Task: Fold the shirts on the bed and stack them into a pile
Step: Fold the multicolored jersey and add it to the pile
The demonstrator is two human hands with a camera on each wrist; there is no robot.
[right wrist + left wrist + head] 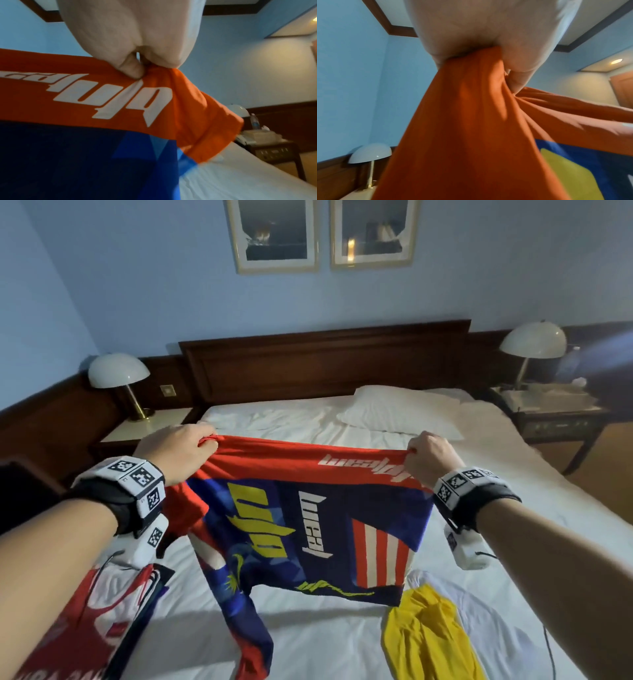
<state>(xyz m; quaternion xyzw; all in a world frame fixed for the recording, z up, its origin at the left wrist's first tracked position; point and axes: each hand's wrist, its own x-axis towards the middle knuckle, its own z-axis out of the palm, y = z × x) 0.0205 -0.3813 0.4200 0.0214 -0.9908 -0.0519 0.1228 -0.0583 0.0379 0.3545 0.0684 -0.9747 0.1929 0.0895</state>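
I hold a red and blue printed jersey (301,518) spread in the air above the white bed (308,631). My left hand (185,450) grips its red upper edge at the left corner, fabric (467,135) bunched in the fist (481,40). My right hand (428,457) pinches the same red band (102,94) at the right corner, thumb and fingers (130,67) closed on it. The jersey's lower end and a sleeve trail onto the bed. A yellow shirt (424,635) lies crumpled at the lower right. A red and white shirt (99,621) lies at the lower left.
A white pillow (400,412) lies near the dark wooden headboard (325,361). Bedside tables with dome lamps (118,371) (534,340) stand on either side. A water bottle (255,121) stands on the right table. Bare sheet shows between pillow and jersey.
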